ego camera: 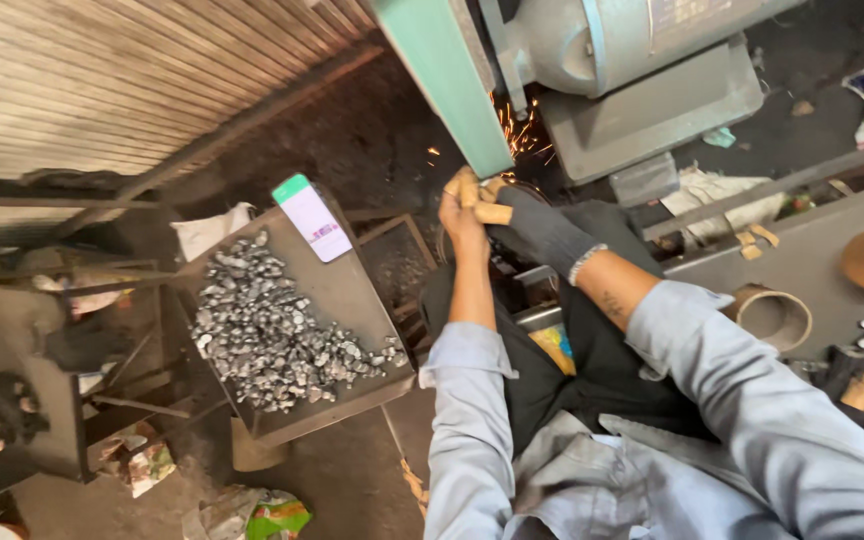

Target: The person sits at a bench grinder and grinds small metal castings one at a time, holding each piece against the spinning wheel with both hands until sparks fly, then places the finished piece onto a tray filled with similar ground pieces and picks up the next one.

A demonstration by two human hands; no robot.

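A metal tray (352, 300) holds a heap of small silvery metal pieces (267, 335) spread toward its left side, with a white card with a green end (312, 218) leaning at its far edge. The left hand (464, 215), fingers taped and clenched, and the gloved right hand (537, 225) together press something too small to make out against the green grinder (447, 80), where sparks (522, 130) fly. Two cardboard tape rolls (774, 315) lie on the bench at the right.

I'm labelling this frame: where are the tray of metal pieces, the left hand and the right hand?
tray of metal pieces (352, 300), head view, bare tray floor
left hand (464, 215), head view, back of the hand
right hand (542, 232), head view, dark glove's back
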